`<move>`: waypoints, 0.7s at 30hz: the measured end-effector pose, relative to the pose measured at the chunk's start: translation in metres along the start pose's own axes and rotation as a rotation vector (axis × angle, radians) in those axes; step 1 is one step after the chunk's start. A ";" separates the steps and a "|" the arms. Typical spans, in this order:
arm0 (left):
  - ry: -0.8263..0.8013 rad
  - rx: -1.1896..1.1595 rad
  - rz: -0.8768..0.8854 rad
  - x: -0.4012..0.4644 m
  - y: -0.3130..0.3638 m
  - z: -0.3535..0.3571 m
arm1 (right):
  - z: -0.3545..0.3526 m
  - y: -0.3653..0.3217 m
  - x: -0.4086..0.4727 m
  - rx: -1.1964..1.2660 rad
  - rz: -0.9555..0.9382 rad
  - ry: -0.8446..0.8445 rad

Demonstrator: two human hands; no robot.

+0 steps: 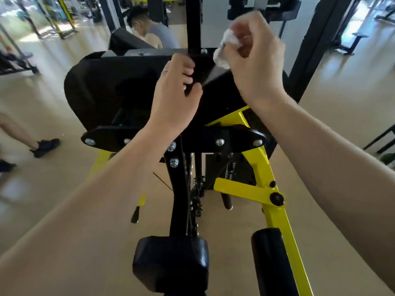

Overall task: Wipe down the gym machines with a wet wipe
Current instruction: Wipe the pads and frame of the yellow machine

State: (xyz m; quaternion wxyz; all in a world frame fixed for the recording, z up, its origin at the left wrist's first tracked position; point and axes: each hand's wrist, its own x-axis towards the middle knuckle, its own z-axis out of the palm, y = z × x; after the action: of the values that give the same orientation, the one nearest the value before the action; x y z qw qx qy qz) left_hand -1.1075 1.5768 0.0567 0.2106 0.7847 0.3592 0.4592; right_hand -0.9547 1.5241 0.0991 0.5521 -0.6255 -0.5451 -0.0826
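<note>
Fingers of my left hand (175,97) curl around the black upright post (193,28) at centre frame, just above the black pad (100,82). My right hand (254,60), upper right of centre, pinches a crumpled white wet wipe (224,48), which sits just right of the post at the pad's top edge; whether it touches the pad I cannot tell. Below, the machine's yellow frame (275,210) runs toward lower right, with a black seat pad (171,263) at bottom centre. Another person (154,30) crouches behind the machine at upper centre, and a shoe (46,146) shows at the left edge.
</note>
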 end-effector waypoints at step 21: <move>0.139 0.187 -0.393 -0.025 -0.068 0.018 | 0.035 -0.001 0.014 -0.742 -0.297 -0.527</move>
State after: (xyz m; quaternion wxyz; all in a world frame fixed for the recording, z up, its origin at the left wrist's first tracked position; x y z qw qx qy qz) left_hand -1.1247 1.6019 -0.0116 0.1972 0.6822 0.5598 0.4270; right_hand -0.9675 1.5592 0.0963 0.1165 -0.6953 -0.6837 -0.1884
